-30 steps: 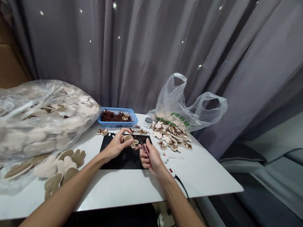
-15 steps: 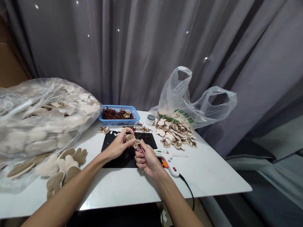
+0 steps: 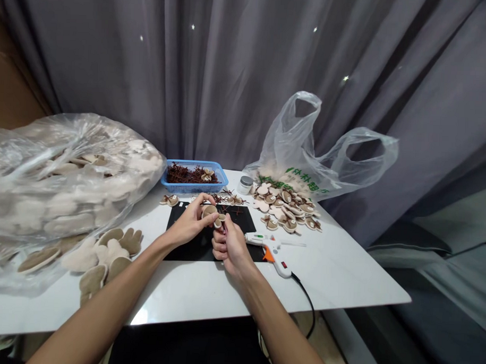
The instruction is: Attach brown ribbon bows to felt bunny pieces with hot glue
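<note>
My left hand (image 3: 189, 226) pinches a small beige felt piece (image 3: 210, 211) over a black mat (image 3: 209, 239) on the white table (image 3: 207, 297). Close beside it, my right hand (image 3: 226, 245) is closed around a thin dark tool whose tip meets the felt piece. A white glue gun (image 3: 270, 249) with an orange trigger lies just right of my right hand, its black cord running off the table edge.
A big clear bag of beige felt shapes (image 3: 55, 181) fills the left side, with loose shapes (image 3: 105, 254) in front. A blue basket (image 3: 196, 176) of brown bows, a small jar (image 3: 246, 184), a heap of finished pieces (image 3: 287, 213) and a plastic bag (image 3: 308, 152) stand behind.
My right hand has drawn in closer to the left hand and the felt piece. The glue gun, hidden a second ago, now lies uncovered to its right. The view has tilted down.
</note>
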### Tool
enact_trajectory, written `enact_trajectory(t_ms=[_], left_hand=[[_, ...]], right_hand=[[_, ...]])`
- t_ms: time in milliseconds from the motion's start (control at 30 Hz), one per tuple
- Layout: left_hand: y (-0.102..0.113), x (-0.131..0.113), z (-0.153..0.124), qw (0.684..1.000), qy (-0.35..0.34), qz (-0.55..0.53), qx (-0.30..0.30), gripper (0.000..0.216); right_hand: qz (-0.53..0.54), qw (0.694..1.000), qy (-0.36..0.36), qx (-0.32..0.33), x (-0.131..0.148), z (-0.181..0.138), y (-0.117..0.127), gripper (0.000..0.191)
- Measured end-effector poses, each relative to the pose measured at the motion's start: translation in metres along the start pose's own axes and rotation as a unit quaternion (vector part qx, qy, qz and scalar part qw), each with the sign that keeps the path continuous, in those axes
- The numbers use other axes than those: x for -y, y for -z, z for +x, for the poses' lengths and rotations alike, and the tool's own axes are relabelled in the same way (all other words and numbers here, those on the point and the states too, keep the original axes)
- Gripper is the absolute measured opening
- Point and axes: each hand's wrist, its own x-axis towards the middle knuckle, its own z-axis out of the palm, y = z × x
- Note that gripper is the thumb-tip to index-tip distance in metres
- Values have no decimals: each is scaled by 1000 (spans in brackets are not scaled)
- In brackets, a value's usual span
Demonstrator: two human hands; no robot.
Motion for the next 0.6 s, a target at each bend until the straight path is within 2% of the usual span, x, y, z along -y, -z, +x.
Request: enact_trajectory(t_ms=[333,600], left_hand=[[5,2,-1,999,10,25,21,48],[6,12,0,999,21,-2,36,50]], right_hand=[[-10,1000,14,3,-6,3,1,62],[-18,999,1,-31,-9,4,0,63]])
